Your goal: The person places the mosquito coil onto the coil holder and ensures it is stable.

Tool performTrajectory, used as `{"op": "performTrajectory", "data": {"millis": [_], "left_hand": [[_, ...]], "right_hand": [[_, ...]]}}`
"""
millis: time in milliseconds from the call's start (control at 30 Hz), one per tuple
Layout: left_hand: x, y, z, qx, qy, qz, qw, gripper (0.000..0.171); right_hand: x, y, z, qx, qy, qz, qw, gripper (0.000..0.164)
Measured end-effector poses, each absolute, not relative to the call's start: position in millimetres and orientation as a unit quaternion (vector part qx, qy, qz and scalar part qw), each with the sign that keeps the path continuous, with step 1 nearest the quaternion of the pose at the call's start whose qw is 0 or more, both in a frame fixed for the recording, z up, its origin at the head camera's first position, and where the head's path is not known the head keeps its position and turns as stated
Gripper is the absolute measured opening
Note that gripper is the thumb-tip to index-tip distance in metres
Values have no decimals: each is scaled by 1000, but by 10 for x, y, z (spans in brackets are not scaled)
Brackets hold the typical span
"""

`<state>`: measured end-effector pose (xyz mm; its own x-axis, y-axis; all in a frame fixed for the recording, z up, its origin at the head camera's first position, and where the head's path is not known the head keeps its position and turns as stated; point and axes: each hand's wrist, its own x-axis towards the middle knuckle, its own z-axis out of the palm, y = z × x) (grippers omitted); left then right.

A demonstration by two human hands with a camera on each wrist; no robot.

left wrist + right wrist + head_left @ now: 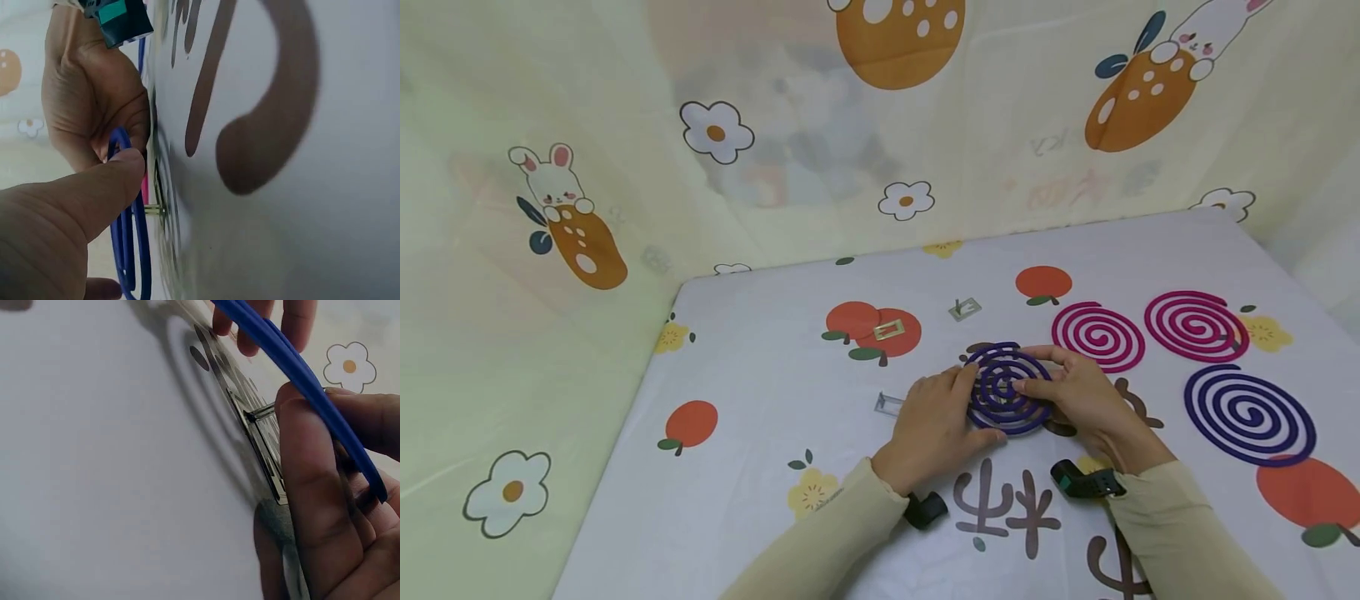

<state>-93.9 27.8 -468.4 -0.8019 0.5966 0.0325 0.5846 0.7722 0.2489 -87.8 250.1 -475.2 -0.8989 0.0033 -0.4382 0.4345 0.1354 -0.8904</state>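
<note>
Both hands hold a dark blue mosquito coil tilted just above the table. My left hand grips its left edge, the thumb on the near side and fingers on the far side. On the other side, my right hand pinches the coil between thumb and index finger, close to its centre. Under the coil stands a small metal coil stand with a raised prong pointing toward it. Whether prong and coil touch is hidden by the fingers. A silvery stand lies beside the left hand.
Two pink coils and another blue coil lie flat at the right. A gold-coloured stand and a further metal stand are beyond the hands. A patterned cloth hangs behind the table.
</note>
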Motion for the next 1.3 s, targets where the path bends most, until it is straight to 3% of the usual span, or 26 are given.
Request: {"op": "performTrajectory", "data": {"millis": [533, 833, 1067, 1300], "left_hand": [[-1171, 375, -4715, 285, 948, 141, 26, 99], [-1179, 374, -4712, 291, 945, 151, 4, 93], [-1190, 374, -4710, 287, 945, 155, 18, 90], [-1212, 368, -4713, 280, 945, 164, 41, 88]], "right_hand": [[-1095, 2484, -4738, 126, 745, -639, 143, 71], [-986, 2597, -4612, 54, 856, -499, 125, 95], [-965, 2681, -4620, 16, 846, -505, 168, 121], [-984, 2663, -4608, -1, 846, -504, 173, 121]]}}
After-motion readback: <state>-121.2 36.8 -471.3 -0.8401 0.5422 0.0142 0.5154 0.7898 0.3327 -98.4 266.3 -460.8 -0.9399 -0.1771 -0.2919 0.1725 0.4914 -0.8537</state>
